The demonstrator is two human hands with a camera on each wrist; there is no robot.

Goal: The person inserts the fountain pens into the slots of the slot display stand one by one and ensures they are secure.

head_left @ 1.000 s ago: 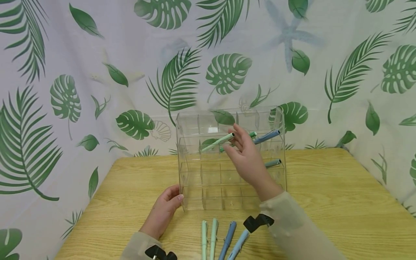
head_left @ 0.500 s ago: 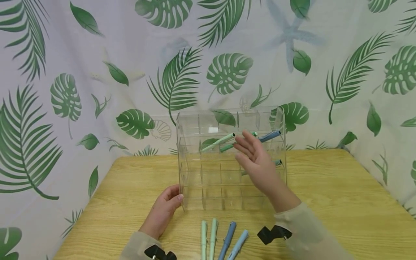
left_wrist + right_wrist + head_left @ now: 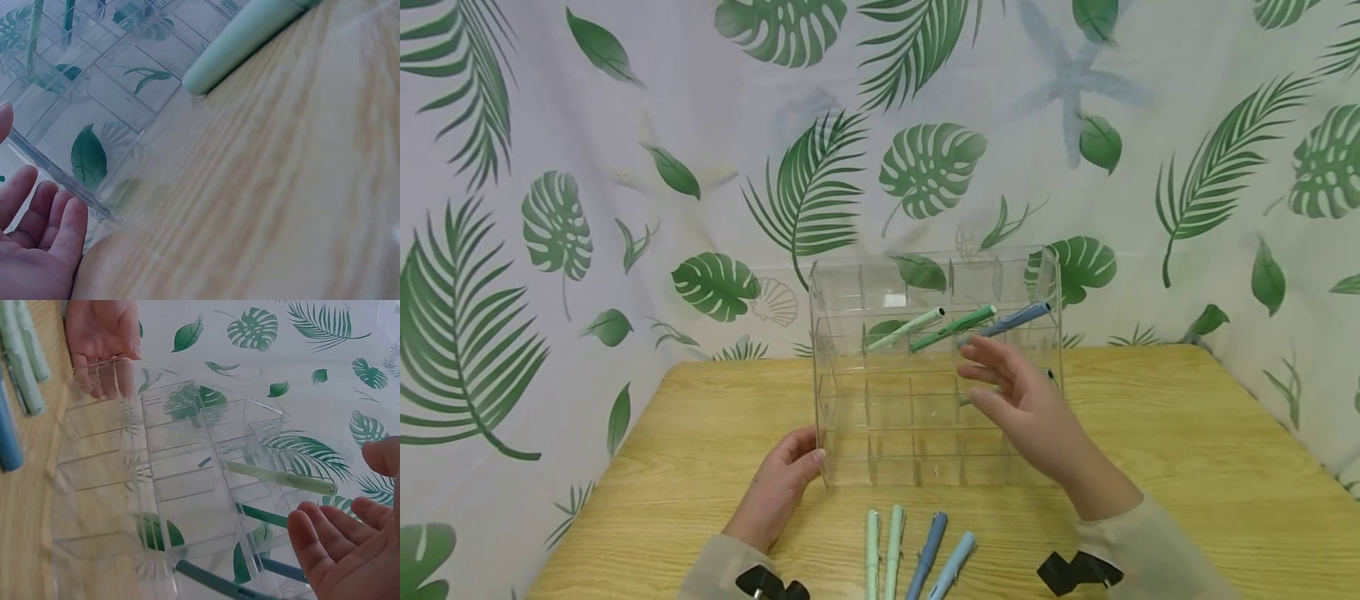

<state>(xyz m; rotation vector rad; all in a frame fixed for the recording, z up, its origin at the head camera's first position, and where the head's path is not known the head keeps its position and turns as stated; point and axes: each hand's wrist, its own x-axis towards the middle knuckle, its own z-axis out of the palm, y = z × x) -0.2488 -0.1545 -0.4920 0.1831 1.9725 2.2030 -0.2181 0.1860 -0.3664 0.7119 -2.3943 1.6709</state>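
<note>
A clear acrylic pen rack (image 3: 887, 408) with stepped compartments stands upright on the table. My left hand (image 3: 778, 483) grips its lower left edge, thumb in front and fingers behind. In an upper row lean a light green pen (image 3: 906, 327), a green pen (image 3: 955, 327) and a blue pen (image 3: 1017, 319). Lower at the right lies a grey-green pen (image 3: 219, 581), mostly hidden behind my right hand (image 3: 1022, 408) in the head view. That hand holds nothing; its fingers are loosely bent in front of the rack's right side, just below the blue pen.
On the wooden table (image 3: 1187, 467) before the rack lie two light green pens (image 3: 895, 546), a dark blue pen (image 3: 928, 554) and a light blue pen (image 3: 953, 565), side by side. A leaf-patterned cloth (image 3: 700, 217) hangs behind the table and at its sides.
My right hand has moved down and to the right, away from the light green and green pens in the rack, uncovering the green one. My left hand has stayed at the rack's edge.
</note>
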